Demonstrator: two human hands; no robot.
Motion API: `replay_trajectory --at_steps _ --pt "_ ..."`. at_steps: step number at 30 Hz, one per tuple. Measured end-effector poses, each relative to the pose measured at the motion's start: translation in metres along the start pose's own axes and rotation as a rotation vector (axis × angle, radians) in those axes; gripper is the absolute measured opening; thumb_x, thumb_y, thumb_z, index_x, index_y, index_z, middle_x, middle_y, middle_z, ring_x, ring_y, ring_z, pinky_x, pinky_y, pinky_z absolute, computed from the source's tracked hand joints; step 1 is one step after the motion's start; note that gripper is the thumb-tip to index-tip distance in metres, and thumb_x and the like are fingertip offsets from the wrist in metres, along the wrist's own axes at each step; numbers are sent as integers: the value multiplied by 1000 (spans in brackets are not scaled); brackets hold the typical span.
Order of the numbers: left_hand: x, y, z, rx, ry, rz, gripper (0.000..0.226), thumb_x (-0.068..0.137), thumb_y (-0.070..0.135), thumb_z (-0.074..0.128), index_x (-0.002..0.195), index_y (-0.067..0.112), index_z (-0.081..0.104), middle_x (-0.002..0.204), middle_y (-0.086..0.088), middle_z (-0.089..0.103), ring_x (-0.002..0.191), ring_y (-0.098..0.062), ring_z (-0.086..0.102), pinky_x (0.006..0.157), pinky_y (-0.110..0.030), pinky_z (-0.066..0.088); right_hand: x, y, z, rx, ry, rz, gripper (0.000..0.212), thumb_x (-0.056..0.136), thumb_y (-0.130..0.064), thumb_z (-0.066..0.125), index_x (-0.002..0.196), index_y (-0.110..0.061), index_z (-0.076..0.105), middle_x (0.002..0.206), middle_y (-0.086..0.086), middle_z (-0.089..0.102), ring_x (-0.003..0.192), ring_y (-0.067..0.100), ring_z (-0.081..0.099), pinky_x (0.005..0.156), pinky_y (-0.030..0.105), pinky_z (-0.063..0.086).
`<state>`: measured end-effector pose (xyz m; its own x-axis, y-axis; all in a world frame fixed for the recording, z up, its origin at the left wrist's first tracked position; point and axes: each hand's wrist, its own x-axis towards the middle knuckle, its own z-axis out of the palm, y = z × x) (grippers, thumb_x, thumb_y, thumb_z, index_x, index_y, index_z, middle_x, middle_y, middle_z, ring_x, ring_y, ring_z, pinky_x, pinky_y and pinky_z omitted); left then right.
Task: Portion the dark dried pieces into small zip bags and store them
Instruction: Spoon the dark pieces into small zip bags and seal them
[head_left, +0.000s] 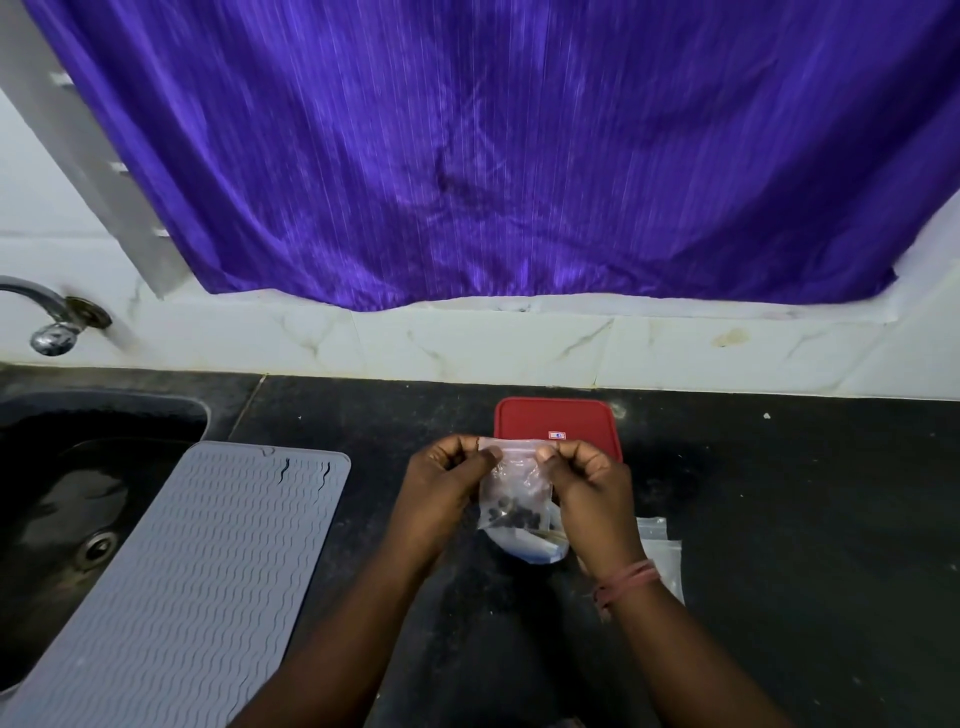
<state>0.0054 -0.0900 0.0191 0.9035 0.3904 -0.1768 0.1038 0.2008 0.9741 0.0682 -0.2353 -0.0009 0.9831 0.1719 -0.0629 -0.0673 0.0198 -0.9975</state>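
Observation:
A small clear zip bag (511, 480) hangs upright above the black counter, with dark dried pieces (511, 516) gathered at its bottom. My left hand (447, 483) pinches the bag's top left corner and my right hand (592, 488) pinches its top right corner, thumbs along the zip strip. Behind the bag lies a red lid (556, 421) on a container. Under the bag sits a pale bowl (535, 551), mostly hidden. Spare empty zip bags (662, 551) lie flat to the right of my right wrist.
A grey ribbed silicone mat (182, 577) lies on the left, partly over the dark sink (62, 499). A metal tap (52, 317) sticks out of the white tiled wall. A purple curtain (493, 156) hangs over the counter's back.

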Motion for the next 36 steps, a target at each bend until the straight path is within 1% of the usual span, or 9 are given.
replay_trajectory --at_steps 3,7,12,18,22,25,28,31,36 --pt "-2 2 2 -42 22 -6 14 98 6 62 94 2 74 76 -10 74 64 -15 68 56 -24 53 3 -2 0 9 5 -5 14 95 -11 66 84 -3 71 72 6 66 69 13 55 67 35 50" --pt "0 3 0 -43 51 8 15 97 6 63 90 8 76 79 -13 74 68 -20 68 58 -30 54 0 -3 3 73 -40 15 8 96 -12 65 92 -10 71 83 4 73 78 15 64 75 33 55" --pt "0 1 -2 44 80 31 18 97 4 60 91 6 77 73 -7 73 64 -16 66 56 -28 52 -4 0 4 46 -71 30 5 92 -11 68 95 -9 73 90 11 76 82 19 68 81 40 57" --pt "-5 1 3 49 -19 30 16 100 7 60 99 3 76 72 1 73 59 -5 65 54 -17 48 -4 3 3 20 -55 18 8 94 -11 66 93 -9 73 91 18 74 80 21 66 81 49 57" --pt "-4 -2 3 125 -19 62 14 98 11 65 97 8 79 85 -10 79 72 -16 73 61 -24 54 -8 3 0 13 -73 1 11 96 -6 61 94 -8 71 90 18 73 78 19 65 77 42 56" --pt "-5 -6 5 170 6 89 17 98 11 65 87 11 79 78 -9 77 68 -17 70 63 -30 55 -14 2 -2 49 -124 1 11 97 -5 59 100 -4 70 93 17 74 81 21 69 77 36 57" --pt "-6 -14 8 202 20 92 19 97 10 66 81 10 77 74 -13 74 66 -17 65 64 -35 53 -20 8 -8 59 -111 -7 9 96 -10 64 97 -4 71 91 20 74 79 22 68 76 40 57" --pt "-11 -21 14 175 -54 33 16 98 13 64 91 5 76 84 -17 76 73 -23 70 72 -40 58 -27 13 -18 25 -59 -28 13 94 -16 67 89 -5 69 87 25 69 76 23 63 75 49 57" --pt "-21 -31 35 201 -127 21 14 96 16 69 91 7 78 79 -6 77 68 -12 70 64 -26 55 -35 22 -40 25 48 -17 11 91 -7 69 82 -1 68 74 15 65 70 14 58 69 31 52"
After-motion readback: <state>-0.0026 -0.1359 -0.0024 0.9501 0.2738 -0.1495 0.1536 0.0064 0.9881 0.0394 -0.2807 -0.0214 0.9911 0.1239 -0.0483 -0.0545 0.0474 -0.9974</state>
